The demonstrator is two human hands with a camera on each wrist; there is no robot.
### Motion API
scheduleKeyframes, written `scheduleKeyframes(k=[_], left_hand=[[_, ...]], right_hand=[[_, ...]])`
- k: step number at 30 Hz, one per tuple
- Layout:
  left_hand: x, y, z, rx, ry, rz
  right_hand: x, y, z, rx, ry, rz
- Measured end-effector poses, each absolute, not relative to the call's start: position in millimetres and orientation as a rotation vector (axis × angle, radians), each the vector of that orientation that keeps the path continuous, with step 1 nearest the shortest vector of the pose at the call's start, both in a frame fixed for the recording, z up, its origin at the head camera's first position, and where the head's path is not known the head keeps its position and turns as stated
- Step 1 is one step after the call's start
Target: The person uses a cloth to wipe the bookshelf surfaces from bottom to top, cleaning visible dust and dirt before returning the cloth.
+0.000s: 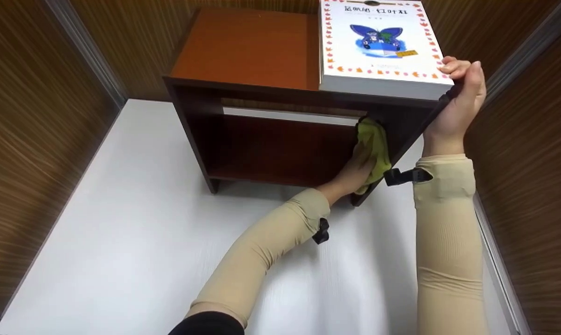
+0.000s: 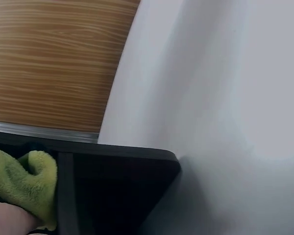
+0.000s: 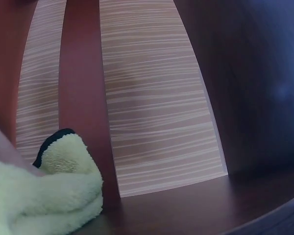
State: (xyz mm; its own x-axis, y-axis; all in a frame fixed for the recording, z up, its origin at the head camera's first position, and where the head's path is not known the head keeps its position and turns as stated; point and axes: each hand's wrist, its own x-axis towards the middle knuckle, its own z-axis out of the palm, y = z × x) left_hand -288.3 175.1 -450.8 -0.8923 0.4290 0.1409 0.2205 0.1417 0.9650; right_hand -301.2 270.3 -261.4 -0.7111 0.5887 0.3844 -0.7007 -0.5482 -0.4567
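Left hand (image 1: 350,172) reaches into the shelf (image 1: 247,46) in the head view, gripping a bunched green cloth (image 1: 377,144) against the inner face of the right panel (image 1: 403,121). How tightly its fingers close, cannot tell. Right hand (image 1: 457,102) grips the shelf's top right corner from outside, fingers bent over and touching the edge of the book (image 1: 382,56). Book lies flat on top, right at the front edge. Shelf stands on a white table (image 1: 122,223), near the wood-grain wall (image 1: 536,167).

Likely trouble: an outward push by the left hand could slide or tip the shelf if the right hand's brace is weak. A jolt, or a nudge from those fingertips, might send the book off the front.

Left wrist view: cloth at lower left, a sliver of skin below it, dark panel beside. A loose fold could catch on the panel edge if dragged across.

Right wrist view: cloth folded thick, dark trim showing, skin partly covered. With that much bulk, a corner may slip free under uneven pressure.
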Motion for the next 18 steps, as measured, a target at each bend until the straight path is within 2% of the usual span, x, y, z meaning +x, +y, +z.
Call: scheduleKeyframes(k=[18], left_hand=[[-262.9,167.1,-441.6,0.635,2.157,1.825]], right_hand=[[-304.1,269.6,-265.2,0.321,-0.797,2.203]])
